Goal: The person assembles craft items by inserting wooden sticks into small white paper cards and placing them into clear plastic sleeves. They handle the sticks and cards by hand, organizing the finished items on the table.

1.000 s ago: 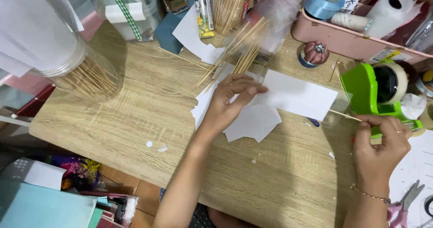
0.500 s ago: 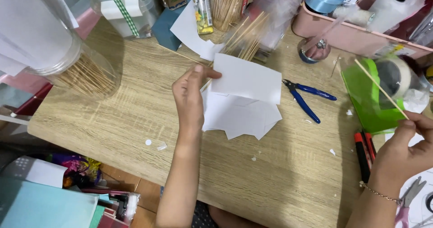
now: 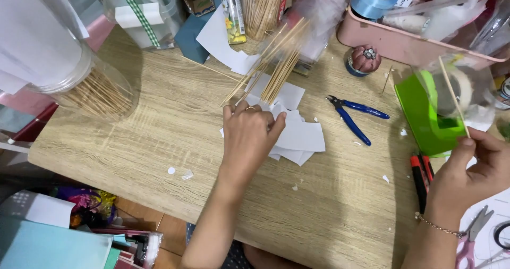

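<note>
My left hand [image 3: 249, 136] lies palm down on a small pile of white paper pieces [image 3: 300, 136] in the middle of the wooden table [image 3: 159, 125], fingers curled over the top sheet. My right hand [image 3: 473, 168] is at the right edge and pinches the lower end of a thin wooden stick [image 3: 452, 94] that points up and left across a green tape dispenser [image 3: 433, 112]. A loose bunch of wooden sticks [image 3: 279, 61] lies just beyond the left hand.
Blue-handled pliers [image 3: 353, 115] lie right of the papers. A red and black tool [image 3: 419, 176] and pink scissors [image 3: 470, 240] sit near my right hand. A clear jar of sticks [image 3: 85, 83] lies at left; a pink tray [image 3: 404, 40] stands at back.
My left hand slid the white sheets back and now presses down on the pile. My right hand, with the stick, moved right and lifted the stick upright by the dispenser.
</note>
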